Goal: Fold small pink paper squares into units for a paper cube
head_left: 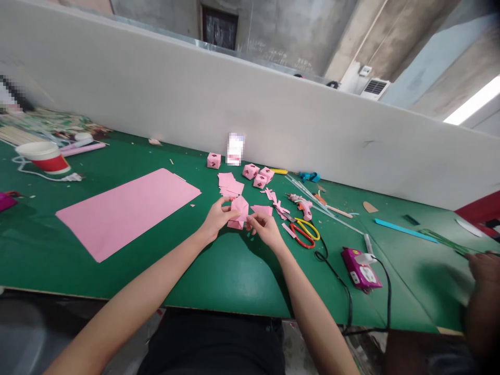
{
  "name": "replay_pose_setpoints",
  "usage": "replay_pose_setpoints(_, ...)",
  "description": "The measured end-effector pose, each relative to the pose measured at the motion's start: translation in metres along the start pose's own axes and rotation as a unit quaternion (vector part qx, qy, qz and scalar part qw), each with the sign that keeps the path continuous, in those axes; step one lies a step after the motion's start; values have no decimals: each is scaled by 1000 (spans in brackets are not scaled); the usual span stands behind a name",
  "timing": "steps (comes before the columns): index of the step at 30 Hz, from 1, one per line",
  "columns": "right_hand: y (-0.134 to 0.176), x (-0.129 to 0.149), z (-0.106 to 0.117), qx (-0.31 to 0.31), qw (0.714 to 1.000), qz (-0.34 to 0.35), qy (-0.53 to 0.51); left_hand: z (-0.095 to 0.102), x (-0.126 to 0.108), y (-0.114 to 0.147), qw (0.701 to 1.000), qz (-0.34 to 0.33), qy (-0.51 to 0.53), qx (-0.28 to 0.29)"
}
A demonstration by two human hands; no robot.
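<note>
A piece of folded pink paper [240, 207], partly box-shaped, is held just above the green table in front of me. My left hand [217, 217] grips its left side, with the thumb across the front. At the lower right edge of the paper, my right hand [262, 227] pinches with thumb and forefinger; its other fingers curl below. Behind the work lie loose pink paper pieces [230, 184]. Finished-looking pink paper cubes with dark diamond-shaped openings stand farther back, one cube [214, 161] on the left and a cluster [250, 171] on the right.
A large pink sheet [128, 213] lies left, near a paper cup [45, 156]. To my right are scissors [304, 233], a pink glue gun [303, 207], paper scraps [278, 204] and a purple power box [361, 269] with cables. Another person's hand [484, 266] is at far right.
</note>
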State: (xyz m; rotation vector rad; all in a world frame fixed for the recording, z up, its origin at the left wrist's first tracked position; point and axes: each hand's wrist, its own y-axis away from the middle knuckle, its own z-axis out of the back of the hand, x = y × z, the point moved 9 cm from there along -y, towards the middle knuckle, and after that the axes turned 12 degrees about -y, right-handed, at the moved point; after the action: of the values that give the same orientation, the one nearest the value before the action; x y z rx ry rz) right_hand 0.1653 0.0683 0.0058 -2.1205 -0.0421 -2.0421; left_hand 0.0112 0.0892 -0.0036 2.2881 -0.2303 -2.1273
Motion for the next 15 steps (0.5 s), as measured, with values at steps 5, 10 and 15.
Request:
replay_pose_setpoints(5, 1, 6, 3, -9, 998, 35, 47, 2, 2, -2, 1000, -4, -3, -7)
replay_pose_setpoints(10, 1, 5, 2, -10, 1000, 17, 7, 3, 4, -4, 1000, 2, 9, -6)
replay_pose_setpoints(15, 0, 2, 0, -5, 1000, -2, -22, 3, 5, -5, 1000, 2, 15, -4)
